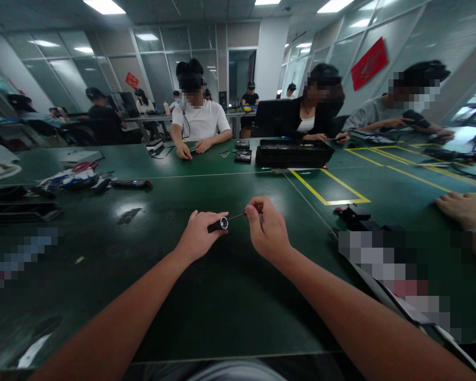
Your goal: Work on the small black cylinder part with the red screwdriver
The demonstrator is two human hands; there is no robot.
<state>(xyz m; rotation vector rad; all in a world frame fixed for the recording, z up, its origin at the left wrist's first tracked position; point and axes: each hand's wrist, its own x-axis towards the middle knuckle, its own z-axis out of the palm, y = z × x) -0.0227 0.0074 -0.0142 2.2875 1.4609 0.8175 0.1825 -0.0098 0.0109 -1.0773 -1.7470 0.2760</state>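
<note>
My left hand (197,234) is closed around a small black cylinder (218,224) with a silver ring at its right end. My right hand (266,226) pinches a thin tool with a slim metal shaft (235,216); its tip points at the cylinder's silver end. Both hands hover just above the dark green table (222,296) near its middle. Whether the tip touches the cylinder I cannot tell.
A black tray (293,152) and small black parts (243,155) lie at the far side, where three people sit. Tools and a red-handled item (83,174) lie at far left. Black parts (355,213) and another person's hand (466,209) are at right. Yellow tape lines (333,185) mark the table.
</note>
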